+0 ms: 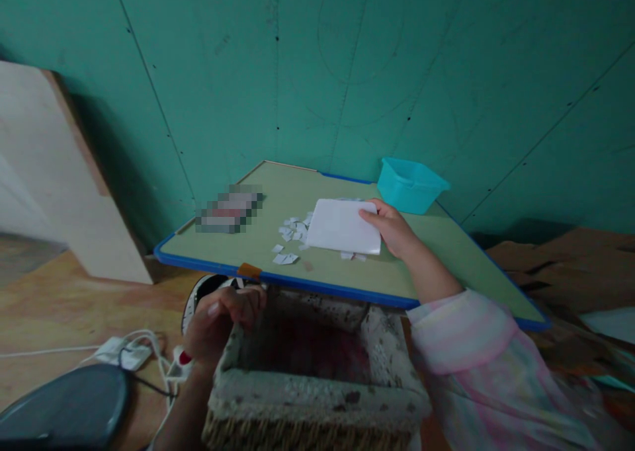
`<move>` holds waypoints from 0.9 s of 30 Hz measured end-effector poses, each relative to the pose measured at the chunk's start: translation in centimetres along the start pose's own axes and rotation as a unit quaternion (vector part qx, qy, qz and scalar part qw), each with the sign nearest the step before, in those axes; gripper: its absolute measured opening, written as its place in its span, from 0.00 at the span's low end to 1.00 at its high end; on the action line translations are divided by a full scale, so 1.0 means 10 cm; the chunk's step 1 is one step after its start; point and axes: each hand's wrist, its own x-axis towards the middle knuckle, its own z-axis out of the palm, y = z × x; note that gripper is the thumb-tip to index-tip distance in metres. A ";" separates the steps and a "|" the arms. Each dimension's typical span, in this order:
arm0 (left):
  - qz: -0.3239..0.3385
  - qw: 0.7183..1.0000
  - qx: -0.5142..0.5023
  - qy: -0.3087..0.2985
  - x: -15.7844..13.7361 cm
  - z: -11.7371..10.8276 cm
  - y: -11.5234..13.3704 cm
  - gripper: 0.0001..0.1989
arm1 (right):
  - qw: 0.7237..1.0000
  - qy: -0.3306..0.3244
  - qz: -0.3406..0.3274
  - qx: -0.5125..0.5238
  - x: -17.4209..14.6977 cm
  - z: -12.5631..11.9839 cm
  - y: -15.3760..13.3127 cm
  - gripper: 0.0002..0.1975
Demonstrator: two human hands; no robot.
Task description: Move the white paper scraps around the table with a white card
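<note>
My right hand point(393, 228) grips a flat white notepad or stack of paper point(343, 226) by its right edge, thumb on top. It is above the table, over small torn scraps of white paper point(292, 229). My left hand point(225, 315) is closed, fingers curled at the far left corner of a fabric-lined wicker basket point(317, 388). That basket is close to me, just below the table's front edge; its inside is dark, and I cannot make out its contents.
A pale green table point(258, 239) with blue edging stands against the green wall point(327, 67). At its back right is a turquoise bin point(409, 185); a blurred-out item point(229, 209) lies left. A power strip with cables point(124, 353), a grey lid-like object point(69, 405) and cardboard point(575, 259) surround it.
</note>
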 end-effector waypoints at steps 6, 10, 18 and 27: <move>0.029 1.000 0.003 0.010 0.01 0.04 -0.02 0.15 | 0.998 -0.021 0.058 0.027 -0.03 -0.01 -0.04 0.16; 0.038 0.999 0.003 0.024 0.02 0.07 -0.01 0.15 | 0.992 -0.073 0.091 0.043 -0.09 -0.01 -0.07 0.14; 0.036 0.999 0.022 0.023 0.05 0.09 0.01 0.16 | 0.991 -0.069 0.093 0.066 -0.12 -0.02 -0.12 0.18; 0.011 1.000 -0.005 -0.003 0.02 0.09 -0.01 0.15 | 0.992 0.123 0.010 0.036 -0.22 -0.41 -0.19 0.16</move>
